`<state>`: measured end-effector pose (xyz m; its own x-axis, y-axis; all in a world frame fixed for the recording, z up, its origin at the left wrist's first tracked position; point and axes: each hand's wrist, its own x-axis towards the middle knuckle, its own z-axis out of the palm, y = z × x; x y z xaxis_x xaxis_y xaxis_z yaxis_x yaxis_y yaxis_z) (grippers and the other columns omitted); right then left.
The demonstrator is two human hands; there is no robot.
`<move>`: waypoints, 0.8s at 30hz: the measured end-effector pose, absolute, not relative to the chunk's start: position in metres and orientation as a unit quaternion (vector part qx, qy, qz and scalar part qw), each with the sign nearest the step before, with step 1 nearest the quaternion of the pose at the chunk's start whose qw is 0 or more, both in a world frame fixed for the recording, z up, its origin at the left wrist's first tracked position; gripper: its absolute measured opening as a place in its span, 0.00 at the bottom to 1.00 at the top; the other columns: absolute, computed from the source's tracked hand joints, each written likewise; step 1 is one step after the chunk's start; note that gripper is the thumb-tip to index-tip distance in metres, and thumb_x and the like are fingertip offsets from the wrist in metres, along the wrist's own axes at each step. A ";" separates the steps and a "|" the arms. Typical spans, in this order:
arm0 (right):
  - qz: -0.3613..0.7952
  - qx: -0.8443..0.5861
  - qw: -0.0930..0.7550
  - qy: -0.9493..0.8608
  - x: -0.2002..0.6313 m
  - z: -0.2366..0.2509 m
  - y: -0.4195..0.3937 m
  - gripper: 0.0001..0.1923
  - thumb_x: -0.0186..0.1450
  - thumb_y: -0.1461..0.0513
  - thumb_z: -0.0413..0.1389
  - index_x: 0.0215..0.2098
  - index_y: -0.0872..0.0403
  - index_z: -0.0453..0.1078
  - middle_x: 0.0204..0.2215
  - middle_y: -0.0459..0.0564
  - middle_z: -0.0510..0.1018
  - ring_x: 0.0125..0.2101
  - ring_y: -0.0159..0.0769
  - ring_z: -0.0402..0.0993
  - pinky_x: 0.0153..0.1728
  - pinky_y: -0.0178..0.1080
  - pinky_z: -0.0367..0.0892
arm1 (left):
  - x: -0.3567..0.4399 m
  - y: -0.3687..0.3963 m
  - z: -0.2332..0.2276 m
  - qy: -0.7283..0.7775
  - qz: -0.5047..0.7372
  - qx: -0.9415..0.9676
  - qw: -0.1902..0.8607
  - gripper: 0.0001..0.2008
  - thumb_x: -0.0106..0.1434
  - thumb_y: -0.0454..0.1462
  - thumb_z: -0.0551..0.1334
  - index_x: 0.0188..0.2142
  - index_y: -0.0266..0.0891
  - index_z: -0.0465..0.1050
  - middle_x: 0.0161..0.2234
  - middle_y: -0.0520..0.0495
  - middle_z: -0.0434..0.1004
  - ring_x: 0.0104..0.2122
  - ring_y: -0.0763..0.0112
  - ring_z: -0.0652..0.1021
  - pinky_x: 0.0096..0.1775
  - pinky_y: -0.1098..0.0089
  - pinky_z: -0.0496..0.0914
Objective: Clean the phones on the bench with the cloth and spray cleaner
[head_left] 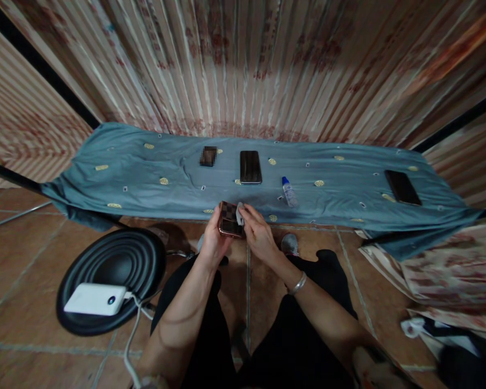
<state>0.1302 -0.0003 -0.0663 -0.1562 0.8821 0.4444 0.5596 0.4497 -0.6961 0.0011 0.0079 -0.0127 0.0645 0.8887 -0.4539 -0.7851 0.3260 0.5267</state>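
My left hand [213,241] grips a phone in a brown checkered case [229,220] at the table's near edge. My right hand [258,233] presses a small white cloth [240,213] against the phone's upper right corner. A silver bracelet [298,283] circles my right wrist. Both hands meet just in front of the blue cloth-covered table [146,173].
On the table lie a black phone [250,166], a small blue-capped bottle [289,191] on its side, a second dark phone [402,187] at the right, and a blurred small object [208,155]. A black stool [111,278] at left carries a white power bank [96,299] with a cable. A striped curtain hangs behind.
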 end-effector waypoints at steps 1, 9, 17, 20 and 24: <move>0.215 -0.496 0.439 -0.717 0.130 -0.067 0.000 0.23 0.70 0.64 0.44 0.62 0.54 0.65 0.61 0.56 0.70 0.61 0.40 0.65 0.63 0.49 0.61 | 0.000 0.009 -0.013 0.364 0.580 0.073 0.725 0.15 0.69 0.42 0.55 0.37 0.35 0.78 0.35 0.43 0.83 0.41 0.63 0.82 0.51 0.62 0.73; 0.431 -0.491 0.512 -0.557 0.121 -0.062 0.005 0.21 0.66 0.60 0.51 0.56 0.52 0.72 0.52 0.48 0.79 0.54 0.41 0.74 0.60 0.51 0.63 | -0.001 0.011 -0.014 0.356 0.589 0.058 0.723 0.16 0.70 0.39 0.53 0.36 0.35 0.77 0.35 0.45 0.83 0.36 0.68 0.81 0.51 0.63 0.73; 0.479 -0.482 0.508 -0.529 0.105 -0.057 -0.018 0.20 0.64 0.56 0.55 0.52 0.50 0.75 0.50 0.47 0.80 0.50 0.44 0.76 0.56 0.50 0.67 | -0.015 0.025 -0.013 0.370 0.631 0.016 0.682 0.15 0.69 0.40 0.53 0.39 0.36 0.76 0.32 0.46 0.82 0.34 0.67 0.81 0.47 0.62 0.73; 0.538 -0.470 0.510 -0.480 0.103 -0.055 -0.019 0.21 0.60 0.53 0.60 0.50 0.51 0.76 0.46 0.47 0.82 0.47 0.44 0.78 0.53 0.49 0.70 | -0.015 0.025 -0.014 0.373 0.638 0.021 0.674 0.13 0.68 0.40 0.54 0.40 0.37 0.76 0.29 0.49 0.81 0.30 0.69 0.80 0.43 0.66 0.74; 0.597 -0.446 0.535 -0.398 0.106 -0.049 -0.013 0.22 0.54 0.54 0.65 0.46 0.52 0.77 0.42 0.47 0.83 0.43 0.40 0.79 0.49 0.44 0.73 | -0.011 0.022 -0.017 0.369 0.618 0.052 0.692 0.13 0.68 0.42 0.56 0.41 0.37 0.75 0.30 0.48 0.81 0.30 0.69 0.80 0.42 0.66 0.73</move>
<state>0.1058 -0.0129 -0.0494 -0.0297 0.9939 -0.1066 -0.2825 -0.1106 -0.9529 -0.0105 0.0223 -0.0173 -0.0375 0.8941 -0.4463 -0.8170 0.2297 0.5289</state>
